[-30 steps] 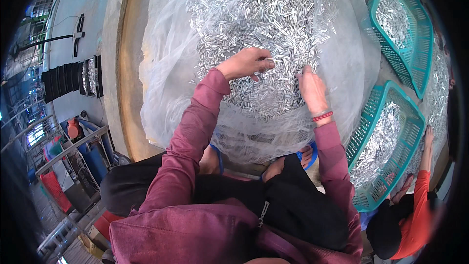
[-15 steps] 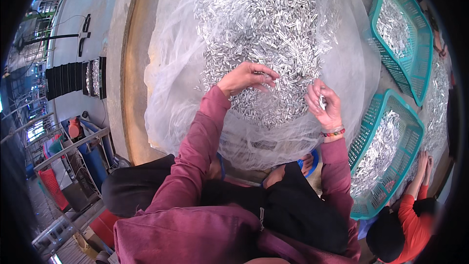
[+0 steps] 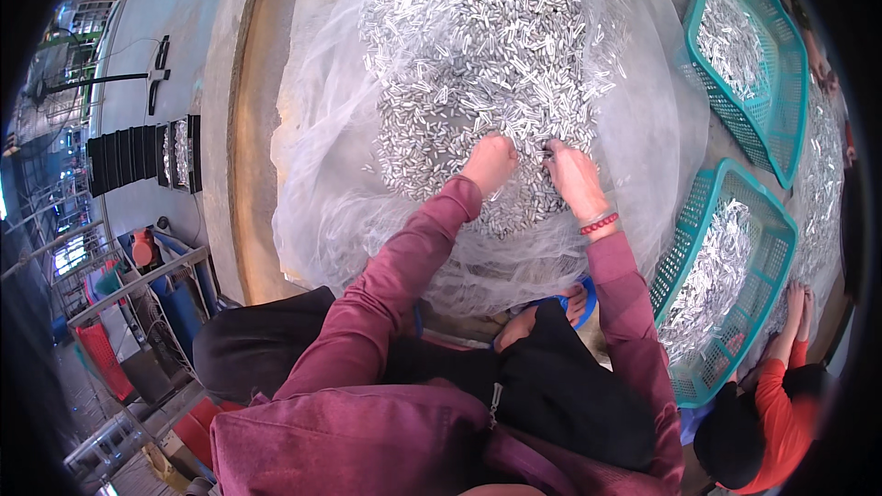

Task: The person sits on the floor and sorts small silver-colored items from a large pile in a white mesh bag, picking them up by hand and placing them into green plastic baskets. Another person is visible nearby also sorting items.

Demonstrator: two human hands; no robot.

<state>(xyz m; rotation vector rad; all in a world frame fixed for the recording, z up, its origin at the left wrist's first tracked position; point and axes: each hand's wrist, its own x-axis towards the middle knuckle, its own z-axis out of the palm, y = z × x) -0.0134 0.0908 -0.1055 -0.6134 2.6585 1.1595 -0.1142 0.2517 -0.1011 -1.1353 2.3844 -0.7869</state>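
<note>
A broad pile of small, silvery, elongated pieces (image 3: 478,46) lies on a sheet of white netting (image 3: 322,193). My left hand (image 3: 491,165) is over the near part of the pile, its fingers curled in; whatever they hold is hidden beneath the hand. Just to its right, my right hand (image 3: 575,178), with a red bracelet at the wrist, reaches down to the pieces. Its fingers are bent together at the pile's surface, and I cannot make out what is between them. A small gap separates the two hands.
Two green plastic baskets stand on the right, a far basket (image 3: 797,119) and a near basket (image 3: 781,257), both holding silvery pieces. Beyond them, another person's hands (image 3: 799,308) reach over more pieces. A low ledge (image 3: 241,119) runs along the left, with stacked black trays (image 3: 124,158) past it.
My left hand has moved right and its spread fingers have curled. My right hand, which had silvery pieces in its fingers, has moved left and down to the pile.
</note>
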